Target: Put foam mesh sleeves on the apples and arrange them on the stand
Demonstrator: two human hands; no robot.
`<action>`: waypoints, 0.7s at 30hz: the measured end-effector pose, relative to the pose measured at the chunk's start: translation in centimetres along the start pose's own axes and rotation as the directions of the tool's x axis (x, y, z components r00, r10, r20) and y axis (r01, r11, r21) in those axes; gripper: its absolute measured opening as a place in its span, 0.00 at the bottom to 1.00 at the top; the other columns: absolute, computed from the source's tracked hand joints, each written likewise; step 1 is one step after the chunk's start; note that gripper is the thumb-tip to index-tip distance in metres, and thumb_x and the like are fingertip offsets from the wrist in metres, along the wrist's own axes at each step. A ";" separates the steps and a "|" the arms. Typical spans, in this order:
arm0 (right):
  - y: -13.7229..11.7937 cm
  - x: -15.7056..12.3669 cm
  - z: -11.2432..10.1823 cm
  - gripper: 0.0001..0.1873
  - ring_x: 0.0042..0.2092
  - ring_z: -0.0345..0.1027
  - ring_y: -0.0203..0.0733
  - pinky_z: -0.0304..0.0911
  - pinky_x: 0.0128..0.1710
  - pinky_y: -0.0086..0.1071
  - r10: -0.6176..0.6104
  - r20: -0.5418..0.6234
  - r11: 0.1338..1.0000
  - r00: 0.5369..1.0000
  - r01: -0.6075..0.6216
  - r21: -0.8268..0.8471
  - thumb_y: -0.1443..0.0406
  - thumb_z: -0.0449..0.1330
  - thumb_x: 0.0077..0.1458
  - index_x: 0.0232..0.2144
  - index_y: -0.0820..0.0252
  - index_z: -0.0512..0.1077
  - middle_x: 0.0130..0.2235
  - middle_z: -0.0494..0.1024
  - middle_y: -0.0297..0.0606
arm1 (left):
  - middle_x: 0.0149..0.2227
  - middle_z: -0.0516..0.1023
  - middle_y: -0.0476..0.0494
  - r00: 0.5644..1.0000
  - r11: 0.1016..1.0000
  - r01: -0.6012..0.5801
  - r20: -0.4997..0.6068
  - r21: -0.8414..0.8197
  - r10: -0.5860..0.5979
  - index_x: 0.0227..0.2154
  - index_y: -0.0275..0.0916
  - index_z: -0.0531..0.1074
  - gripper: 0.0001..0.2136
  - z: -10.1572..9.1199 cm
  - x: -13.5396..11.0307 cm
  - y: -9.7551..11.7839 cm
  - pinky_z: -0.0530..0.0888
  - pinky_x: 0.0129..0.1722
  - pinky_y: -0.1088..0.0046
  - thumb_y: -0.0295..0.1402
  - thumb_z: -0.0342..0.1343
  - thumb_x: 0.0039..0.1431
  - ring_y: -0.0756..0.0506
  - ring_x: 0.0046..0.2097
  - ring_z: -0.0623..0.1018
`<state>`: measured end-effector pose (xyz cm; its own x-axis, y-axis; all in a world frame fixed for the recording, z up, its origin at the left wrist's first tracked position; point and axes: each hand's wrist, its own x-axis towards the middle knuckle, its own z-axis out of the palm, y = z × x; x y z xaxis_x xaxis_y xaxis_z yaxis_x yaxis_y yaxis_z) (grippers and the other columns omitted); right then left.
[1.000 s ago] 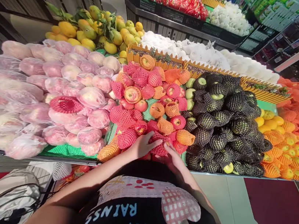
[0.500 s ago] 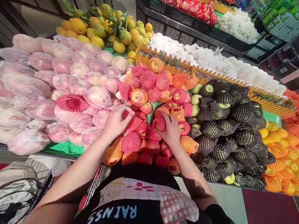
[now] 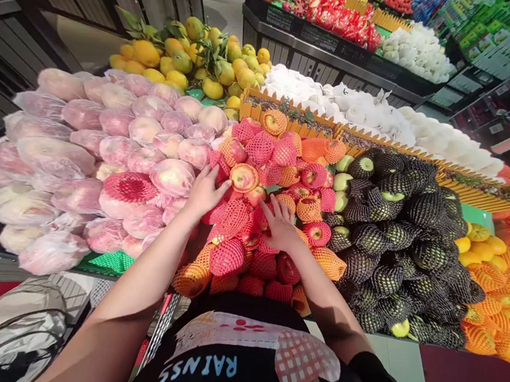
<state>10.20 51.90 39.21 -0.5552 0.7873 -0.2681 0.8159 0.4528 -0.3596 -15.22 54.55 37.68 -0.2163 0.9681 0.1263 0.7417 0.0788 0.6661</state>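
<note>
I stand at a fruit stand, reaching into a pile of apples wrapped in red and orange foam nets (image 3: 260, 154). My left hand (image 3: 205, 190) lies over net-wrapped apples at the pile's left edge, fingers spread, next to a bare apple (image 3: 243, 177). My right hand (image 3: 281, 226) rests flat on red-netted apples in the middle of the pile, fingers stretched toward the bare apple. Neither hand lifts anything.
Pink fruit in clear bags (image 3: 94, 149) fills the left of the stand, dark-netted green fruit (image 3: 395, 236) the right, orange-netted fruit (image 3: 507, 289) farther right. Yellow mangoes (image 3: 192, 62) and white-wrapped fruit (image 3: 365, 112) lie behind. A cart with a bag (image 3: 2, 332) stands at lower left.
Both hands have moved from the front edge of the apple pile up toward its middle. The left hand went farther up, beside the bare apple; the view shifted slightly.
</note>
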 end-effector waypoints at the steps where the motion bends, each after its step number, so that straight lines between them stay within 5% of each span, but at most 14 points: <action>1: 0.3 -0.5 0.0 0.55 0.74 0.27 0.65 0.34 0.69 0.61 -0.021 -0.043 0.998 0.999 0.024 0.056 0.67 0.67 0.49 0.72 0.58 0.43 0.75 0.35 0.54 | 0.63 0.68 0.26 0.996 1.000 0.001 -0.085 -0.031 -0.004 0.59 0.31 0.69 0.26 -0.1 -0.4 0.6 0.64 0.65 0.50 0.41 0.54 0.62 0.31 0.65 0.68; 3: 0.4 -1.7 -0.1 0.52 0.74 0.30 0.62 0.35 0.69 0.59 -0.037 -0.186 0.966 0.982 0.083 0.245 0.61 0.67 0.52 0.72 0.59 0.47 0.75 0.40 0.54 | 0.59 0.73 0.31 0.957 0.991 -0.082 -0.287 -0.110 0.047 0.57 0.35 0.70 0.22 -0.8 -2.1 2.6 0.69 0.62 0.53 0.41 0.53 0.64 0.36 0.61 0.73; 5: 0.1 -3.2 0.0 0.43 0.73 0.43 0.57 0.42 0.69 0.55 0.016 -0.322 0.822 0.947 0.171 0.543 0.54 0.63 0.57 0.69 0.59 0.55 0.72 0.53 0.52 | 0.53 0.78 0.39 0.911 0.945 -0.266 -0.369 -0.190 0.182 0.53 0.40 0.72 0.16 -1.6 -4.7 5.2 0.71 0.60 0.56 0.39 0.54 0.64 0.40 0.57 0.75; 7: -0.5 -4.6 0.3 0.35 0.67 0.58 0.53 0.53 0.67 0.51 0.141 -0.353 0.515 0.925 0.236 0.824 0.49 0.58 0.60 0.65 0.56 0.63 0.66 0.66 0.48 | 0.47 0.81 0.41 0.891 0.837 -0.451 -0.217 -0.310 0.399 0.47 0.42 0.74 0.11 -2.0 -7.3 7.7 0.75 0.56 0.59 0.36 0.57 0.63 0.42 0.53 0.79; 9: -1.0 -6.0 0.6 0.29 0.60 0.68 0.51 0.61 0.62 0.48 0.295 -0.274 0.189 0.916 0.225 0.956 0.47 0.59 0.59 0.58 0.54 0.70 0.59 0.75 0.43 | 0.46 0.81 0.40 0.806 0.728 -0.508 0.045 -0.461 0.591 0.45 0.41 0.75 0.09 -1.8 -8.8 9.5 0.78 0.52 0.62 0.34 0.59 0.62 0.42 0.51 0.80; 11: -0.9 -7.4 0.8 0.24 0.54 0.72 0.49 0.65 0.59 0.45 0.446 -0.196 0.039 0.874 0.200 0.979 0.50 0.65 0.55 0.50 0.53 0.74 0.53 0.79 0.39 | 0.49 0.80 0.37 0.737 0.688 -0.475 0.178 -0.549 0.652 0.44 0.41 0.74 0.09 -1.0 -8.6 10.2 0.78 0.53 0.61 0.34 0.59 0.63 0.41 0.53 0.80; 13: -0.4 -8.9 0.7 0.20 0.50 0.73 0.46 0.65 0.57 0.42 0.555 -0.200 0.068 0.808 0.195 0.978 0.54 0.69 0.52 0.47 0.51 0.75 0.51 0.79 0.35 | 0.53 0.78 0.35 0.785 0.742 -0.455 0.172 -0.492 0.595 0.44 0.40 0.71 0.07 0.1 -6.6 9.6 0.75 0.57 0.57 0.34 0.56 0.65 0.40 0.57 0.77; 15: 0.6 -10.5 0.6 0.20 0.48 0.72 0.44 0.65 0.54 0.39 0.600 -0.247 0.163 0.761 0.186 0.969 0.57 0.69 0.52 0.47 0.50 0.74 0.51 0.77 0.33 | 0.57 0.73 0.32 0.874 0.872 -0.415 0.152 -0.259 0.461 0.47 0.39 0.69 0.10 1.2 -3.5 8.2 0.70 0.61 0.49 0.32 0.56 0.63 0.36 0.61 0.72; 17: 1.6 -12.2 0.6 0.17 0.45 0.71 0.43 0.66 0.50 0.37 0.613 -0.276 0.238 0.741 0.161 0.958 0.58 0.69 0.52 0.44 0.50 0.74 0.48 0.77 0.33 | 0.63 0.65 0.26 0.942 0.949 -0.309 0.159 0.062 0.296 0.55 0.36 0.65 0.26 2.0 -0.5 6.5 0.66 0.62 0.42 0.29 0.64 0.54 0.29 0.64 0.65; 19: 2.3 -13.7 0.8 0.12 0.41 0.70 0.42 0.65 0.47 0.36 0.617 -0.298 0.297 0.728 0.135 0.945 0.58 0.70 0.52 0.38 0.52 0.75 0.41 0.77 0.33 | 0.67 0.58 0.24 0.956 0.921 -0.259 0.212 0.290 0.202 0.62 0.36 0.60 0.39 2.7 1.6 5.2 0.67 0.60 0.41 0.27 0.69 0.45 0.24 0.64 0.62; 21: 2.6 -14.9 1.2 0.12 0.39 0.69 0.42 0.65 0.44 0.35 0.603 -0.309 0.337 0.736 0.116 0.934 0.58 0.71 0.49 0.33 0.54 0.74 0.36 0.76 0.33 | 0.65 0.60 0.25 0.941 0.869 -0.297 0.277 0.395 0.196 0.64 0.37 0.58 0.40 2.9 2.6 4.6 0.72 0.55 0.43 0.25 0.67 0.47 0.24 0.62 0.64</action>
<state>20.46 40.81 41.18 0.1329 0.9815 -0.1379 0.0592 -0.1467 -0.9874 -10.53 58.13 38.97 0.1177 0.9920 0.0457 0.9599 -0.1254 0.2508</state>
